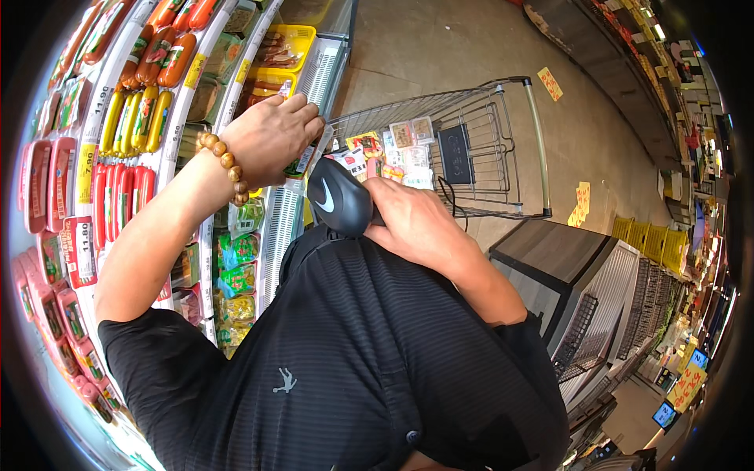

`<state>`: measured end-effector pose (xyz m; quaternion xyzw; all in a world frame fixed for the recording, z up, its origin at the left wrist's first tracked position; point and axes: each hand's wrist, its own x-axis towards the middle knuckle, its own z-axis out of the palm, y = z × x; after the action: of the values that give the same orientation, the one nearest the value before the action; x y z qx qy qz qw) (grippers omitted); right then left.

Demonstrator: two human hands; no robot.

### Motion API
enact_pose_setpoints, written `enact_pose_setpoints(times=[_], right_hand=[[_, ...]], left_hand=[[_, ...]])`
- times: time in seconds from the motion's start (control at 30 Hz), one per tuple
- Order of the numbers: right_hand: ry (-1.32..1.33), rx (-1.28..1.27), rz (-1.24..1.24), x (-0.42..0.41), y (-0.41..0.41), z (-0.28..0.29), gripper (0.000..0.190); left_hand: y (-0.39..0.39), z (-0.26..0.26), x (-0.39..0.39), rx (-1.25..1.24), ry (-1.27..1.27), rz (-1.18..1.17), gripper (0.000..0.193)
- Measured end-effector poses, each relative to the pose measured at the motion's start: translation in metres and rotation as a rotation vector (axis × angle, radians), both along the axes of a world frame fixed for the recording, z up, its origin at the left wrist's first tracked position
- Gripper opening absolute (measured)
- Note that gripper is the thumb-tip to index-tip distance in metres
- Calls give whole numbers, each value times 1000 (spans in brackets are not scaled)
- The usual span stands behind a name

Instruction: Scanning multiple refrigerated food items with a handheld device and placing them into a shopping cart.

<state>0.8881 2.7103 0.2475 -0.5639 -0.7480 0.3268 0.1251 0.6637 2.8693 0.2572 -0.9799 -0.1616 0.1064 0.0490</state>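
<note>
My left hand [271, 138], with a wooden bead bracelet [227, 162] on the wrist, is over the front edge of a refrigerated display. Under its fingers is a clear plastic food package [304, 160] with a dark label and barcode, partly hidden by the hand. In front of my waist, my right hand [415, 221] grips the edge of a black rounded item [340, 197] bearing a white Nike swoosh. Its exact kind is unclear, and some fingertips are hidden. Beyond both hands stands a wire shopping cart [498, 138] with several packaged foods [400, 154] inside.
The display shelves hold sausages [156, 56], red packs [122, 194], green bags [237, 279] and yellow trays [294, 44]. Price rails [174, 132] run along the shelves. A dark wooden stand [548, 250] is to my right. Yellow baskets [651, 242] and paper signs [549, 84] lie beyond.
</note>
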Motion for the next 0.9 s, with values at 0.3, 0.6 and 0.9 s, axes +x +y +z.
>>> enact_pose_setpoints(times=[0.3, 0.6, 0.9], right_hand=[[211, -16, -164, 27, -13, -33, 49], [230, -147, -490, 92, -56, -110, 44], [47, -354, -536, 139, -81, -133, 46]], left_hand=[[15, -54, 1, -451, -232, 430, 100], [-51, -321, 16, -1169, -670, 1184, 115], [-83, -392, 128, -831, 97, 1146, 127]])
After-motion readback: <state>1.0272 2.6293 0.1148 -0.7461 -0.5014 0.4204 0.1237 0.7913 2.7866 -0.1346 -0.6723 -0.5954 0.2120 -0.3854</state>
